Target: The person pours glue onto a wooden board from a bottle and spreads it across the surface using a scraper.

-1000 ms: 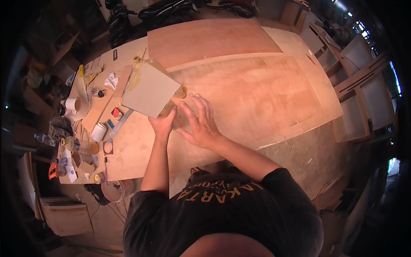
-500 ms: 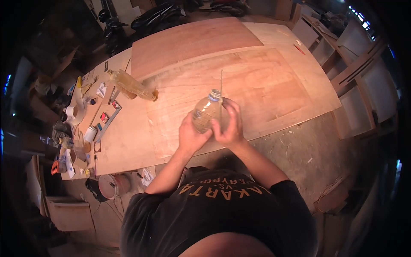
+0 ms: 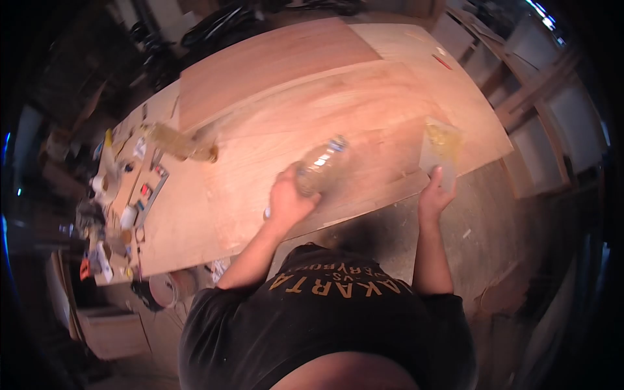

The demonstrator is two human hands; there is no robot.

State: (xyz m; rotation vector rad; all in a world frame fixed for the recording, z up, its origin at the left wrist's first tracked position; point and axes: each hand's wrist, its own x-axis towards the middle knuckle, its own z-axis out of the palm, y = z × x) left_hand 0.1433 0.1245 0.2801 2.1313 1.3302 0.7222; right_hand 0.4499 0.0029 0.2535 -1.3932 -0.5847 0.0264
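My left hand [image 3: 290, 200] is wrapped round a clear plastic bottle [image 3: 318, 168], which is tilted with its neck toward the upper right. The bottle looks blurred, and its contents are hard to make out. Over the right front edge of the plywood sheet [image 3: 273, 143], my right hand [image 3: 435, 196] pinches a pale, flat rectangular spreader [image 3: 434, 155] by its lower end. Yellowish glue-like stuff covers the spreader's upper part. A second plastic bottle [image 3: 179, 144], yellowish inside, lies on its side at the table's left.
A reddish plywood panel [image 3: 273, 68] lies along the table's far side. Tools, tape rolls and small containers crowd the left end, near a white cup [image 3: 127, 216]. A red object [image 3: 442, 62] lies at the far right. Below the table is a bucket [image 3: 164, 290]; wooden frames [image 3: 536, 156] stand right.
My hands have parted: the right one moved right and now carries the flat spreader, which earlier appeared edge-on beside the bottle. The left keeps the bottle, now tilted rightward.
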